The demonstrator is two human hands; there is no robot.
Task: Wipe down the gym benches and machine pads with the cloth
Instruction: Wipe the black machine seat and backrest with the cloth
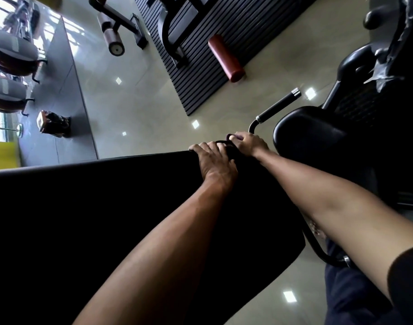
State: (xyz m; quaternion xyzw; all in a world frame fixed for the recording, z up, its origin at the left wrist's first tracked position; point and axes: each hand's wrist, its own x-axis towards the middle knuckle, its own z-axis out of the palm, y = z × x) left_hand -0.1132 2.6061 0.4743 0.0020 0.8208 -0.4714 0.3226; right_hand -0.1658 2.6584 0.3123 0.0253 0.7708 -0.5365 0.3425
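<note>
Two hands meet at the far corner of the bench pad (107, 207): we note the right hand (247, 143) pinching the cloth (227, 143) there, the left hand (215, 161) curled over the edge, likely bracing.

Bench pad (107, 207) – matt black vinyl; floor (135, 109) – glossy tile; handle (277, 106) – metal-capped.

Black bench pad (107, 219) bare across its left half, two forearms crossing its right side, open tiled floor (142, 118) past the far edge, machine seat pad (313, 134) and chrome-tipped handle (278, 105) crowding the right.
</note>
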